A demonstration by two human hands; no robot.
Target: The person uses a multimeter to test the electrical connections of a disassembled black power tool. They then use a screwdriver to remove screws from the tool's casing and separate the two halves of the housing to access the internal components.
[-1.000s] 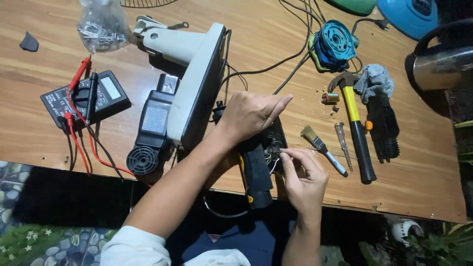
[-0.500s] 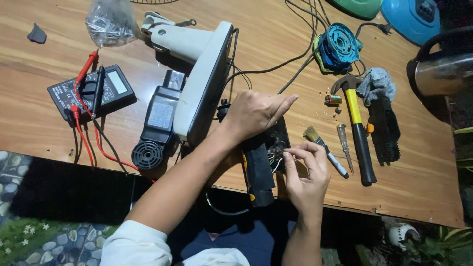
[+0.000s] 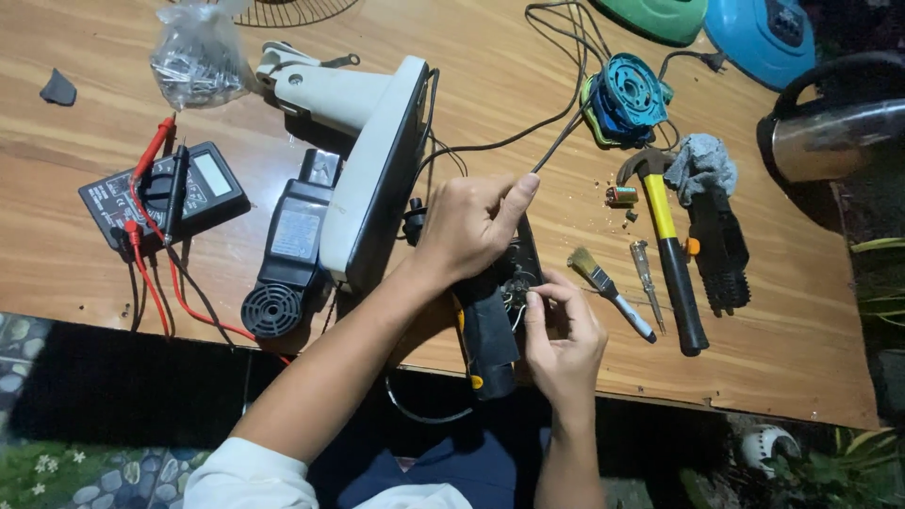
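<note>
Black device (image 3: 490,325) largely hidden under both hands.
It is pressed by the flat left hand (image 3: 471,226); something unseen is pinched by the right hand (image 3: 563,325).

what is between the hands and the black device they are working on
Nothing visible. The left hand rests flat on top of the black device, and the right hand pinches at its small wires from the side. The paintbrush lies apart to the right.
</note>
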